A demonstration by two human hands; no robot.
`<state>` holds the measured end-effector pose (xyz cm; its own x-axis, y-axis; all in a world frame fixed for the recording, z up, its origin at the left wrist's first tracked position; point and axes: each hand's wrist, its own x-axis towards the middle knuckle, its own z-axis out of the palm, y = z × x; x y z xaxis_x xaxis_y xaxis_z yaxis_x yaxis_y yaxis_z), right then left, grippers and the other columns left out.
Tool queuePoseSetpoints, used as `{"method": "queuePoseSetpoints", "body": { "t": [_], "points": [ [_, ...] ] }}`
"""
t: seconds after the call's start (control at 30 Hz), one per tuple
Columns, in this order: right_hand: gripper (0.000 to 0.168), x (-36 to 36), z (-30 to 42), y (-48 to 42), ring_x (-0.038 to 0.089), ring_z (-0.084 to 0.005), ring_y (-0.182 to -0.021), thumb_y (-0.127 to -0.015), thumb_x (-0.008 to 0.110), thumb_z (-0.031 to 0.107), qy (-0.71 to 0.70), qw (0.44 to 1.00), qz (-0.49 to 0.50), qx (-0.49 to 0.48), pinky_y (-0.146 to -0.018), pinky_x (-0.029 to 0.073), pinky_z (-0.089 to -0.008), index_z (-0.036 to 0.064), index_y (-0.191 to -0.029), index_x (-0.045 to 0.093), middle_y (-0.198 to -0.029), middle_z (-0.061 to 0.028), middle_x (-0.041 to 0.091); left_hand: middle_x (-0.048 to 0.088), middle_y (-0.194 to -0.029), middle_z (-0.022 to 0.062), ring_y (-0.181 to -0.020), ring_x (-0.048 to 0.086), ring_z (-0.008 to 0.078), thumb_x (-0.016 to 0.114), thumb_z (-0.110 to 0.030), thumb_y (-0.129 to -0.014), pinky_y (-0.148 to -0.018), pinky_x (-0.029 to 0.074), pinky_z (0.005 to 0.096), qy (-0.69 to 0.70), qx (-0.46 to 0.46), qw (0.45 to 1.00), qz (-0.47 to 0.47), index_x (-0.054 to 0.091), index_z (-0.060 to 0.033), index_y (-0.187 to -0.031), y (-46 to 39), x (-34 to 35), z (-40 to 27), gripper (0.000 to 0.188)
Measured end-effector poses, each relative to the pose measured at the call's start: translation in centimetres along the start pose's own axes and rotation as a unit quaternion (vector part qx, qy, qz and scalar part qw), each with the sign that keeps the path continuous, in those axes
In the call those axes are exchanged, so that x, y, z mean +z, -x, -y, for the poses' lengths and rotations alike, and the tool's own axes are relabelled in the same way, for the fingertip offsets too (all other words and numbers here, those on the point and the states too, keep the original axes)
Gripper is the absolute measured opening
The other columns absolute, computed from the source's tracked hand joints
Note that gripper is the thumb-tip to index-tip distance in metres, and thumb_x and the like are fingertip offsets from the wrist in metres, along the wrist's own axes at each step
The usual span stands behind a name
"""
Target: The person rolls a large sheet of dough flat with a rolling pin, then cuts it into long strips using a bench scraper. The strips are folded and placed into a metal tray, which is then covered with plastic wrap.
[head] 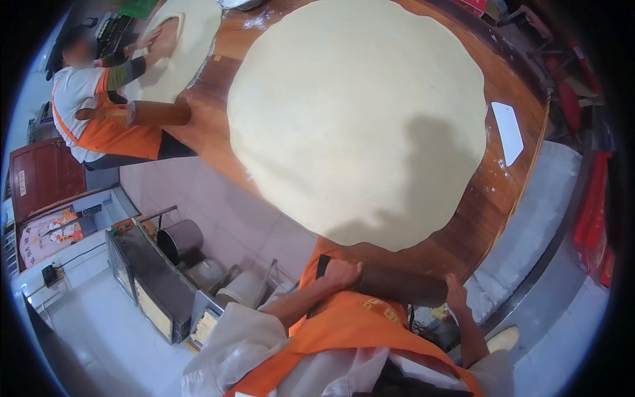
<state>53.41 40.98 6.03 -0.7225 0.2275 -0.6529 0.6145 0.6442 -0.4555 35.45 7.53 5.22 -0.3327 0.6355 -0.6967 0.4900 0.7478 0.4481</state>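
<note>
A thick dark wooden rolling pin (402, 284) lies crosswise at the table's near edge, against my orange apron. Around its left end my left hand (343, 274) is closed. At the other end, my right hand (456, 294) grips the pin, with part of the fingers hidden. Just beyond the pin spreads a huge, thin, roughly round sheet of dough (347, 124) with a wavy rim. Shadows fall across its near right part. The wooden table (476, 228) beneath carries traces of flour.
A white dough scraper (507, 134) lies right of the sheet. At far left, a co-worker (99, 99) presses both hands on another dough sheet (193, 49); a second rolling pin (158, 113) is beside them. Buckets (243, 289) and a metal-framed cabinet (149, 278) stand below left.
</note>
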Motion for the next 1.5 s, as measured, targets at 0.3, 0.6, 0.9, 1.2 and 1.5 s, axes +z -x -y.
{"method": "queuePoseSetpoints", "body": {
  "t": [0.3, 0.6, 0.9, 1.2, 1.5],
  "points": [
    [0.049, 6.1, -2.3, 1.1, 0.05, -0.0255, -0.097, -0.091, 0.026, 0.04, -0.248, 0.922, -0.294, 0.043, -0.078, 0.042, -0.0341, 0.002, -0.117, 0.043, -0.11, -0.0119, 0.05, 0.05, -0.105, 0.0103, -0.106, 0.044, 0.026, 0.051, -0.015, -0.081, -0.095, 0.028, 0.0408, 0.034, 0.192, 0.852, -0.486, 0.053, -0.0045, -0.099, -9.4, -16.6, -8.1, 0.021],
    [0.051, -4.9, 2.4, -12.0, 0.042, -0.014, -0.047, -0.087, 0.028, 0.05, -0.56, 0.686, -0.408, 0.223, -0.036, 0.031, -0.0268, 0.006, -0.106, 0.046, -0.077, -0.0059, 0.051, 0.038, -0.129, 0.0117, -0.119, 0.034, 0.0281, 0.047, -0.021, -0.082, -0.098, 0.024, 0.0423, -0.004, 0.015, 0.928, -0.373, 0.038, -0.009, -0.126, -6.5, -9.7, 1.8, 0.047],
    [0.061, -7.7, 3.0, -15.2, 0.044, -0.0139, -0.047, -0.088, 0.018, 0.053, -0.492, 0.739, -0.416, 0.197, -0.045, 0.038, -0.0252, 0.001, -0.095, 0.048, -0.062, -0.0067, 0.049, 0.034, -0.131, 0.0152, -0.122, 0.031, 0.0289, 0.05, -0.026, -0.082, -0.101, 0.021, 0.0437, -0.128, 0.046, 0.904, -0.406, 0.034, -0.0037, -0.127, -13.3, -18.8, 11.4, 0.053],
    [0.042, -3.6, 10.1, -14.4, 0.051, -0.0223, -0.096, -0.088, 0.038, 0.032, -0.137, 0.757, -0.618, 0.159, -0.086, 0.038, -0.0342, -0.002, -0.111, 0.046, -0.103, -0.0125, 0.053, 0.036, -0.123, 0.0196, -0.113, 0.033, 0.0347, 0.063, -0.024, -0.07, -0.09, 0.028, 0.0452, -0.066, 0.191, 0.897, -0.393, 0.037, 0.0046, -0.117, -18.2, -26.9, 18.3, 0.06],
    [0.035, -0.5, 37.7, -31.0, 0.04, -0.0326, -0.112, -0.078, 0.046, 0.002, 0.069, 0.926, -0.36, -0.091, -0.093, 0.031, -0.0418, 0.004, -0.112, 0.05, -0.123, -0.015, 0.042, 0.035, -0.131, 0.013, -0.122, 0.031, 0.0309, 0.056, -0.036, -0.076, -0.098, 0.022, 0.0497, -0.098, 0.217, 0.911, -0.335, 0.041, -0.0092, -0.124, -16.9, -30.1, 25.7, 0.057]
  ]
}}
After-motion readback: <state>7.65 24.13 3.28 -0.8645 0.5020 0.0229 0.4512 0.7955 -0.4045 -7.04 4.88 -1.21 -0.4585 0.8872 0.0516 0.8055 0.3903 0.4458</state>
